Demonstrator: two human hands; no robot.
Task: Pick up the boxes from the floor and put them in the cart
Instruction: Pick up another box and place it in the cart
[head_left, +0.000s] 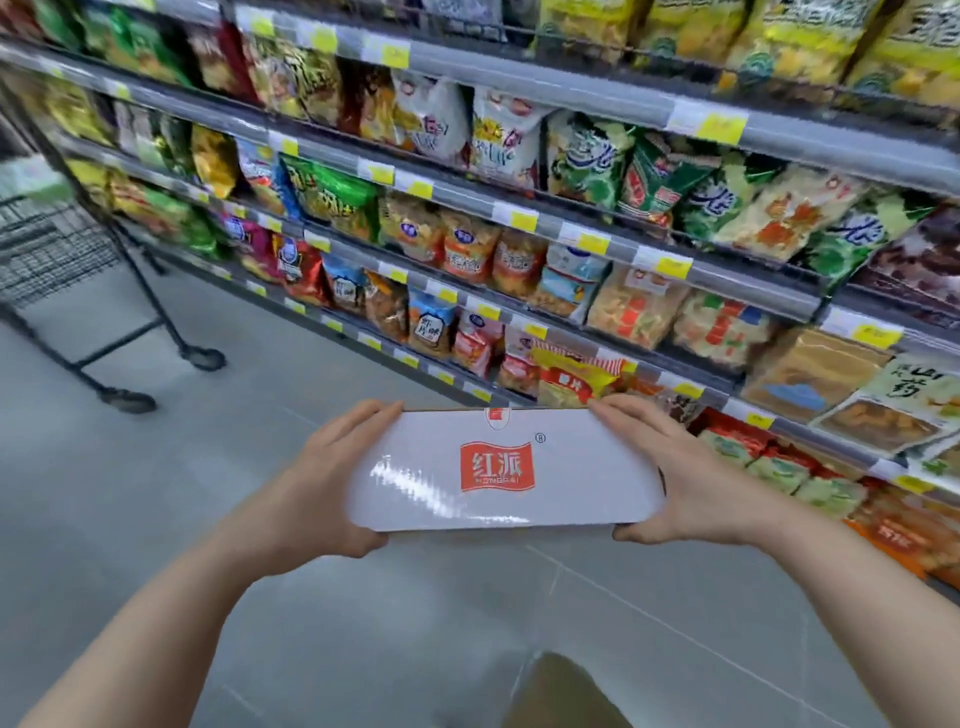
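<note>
A flat white box (498, 470) with a red logo is held level above the grey floor, in front of me. My left hand (332, 478) grips its left end, thumb under the near edge. My right hand (685, 483) grips its right end the same way. The dark wire cart (57, 249) stands at the far left, its basket partly cut off by the frame edge, well apart from the box.
Store shelves (571, 244) full of snack bags run along the right side of the aisle, from the far left to the near right. The grey tiled floor (156, 519) lies between me and the cart. A brown shape (561, 691) shows at the bottom edge.
</note>
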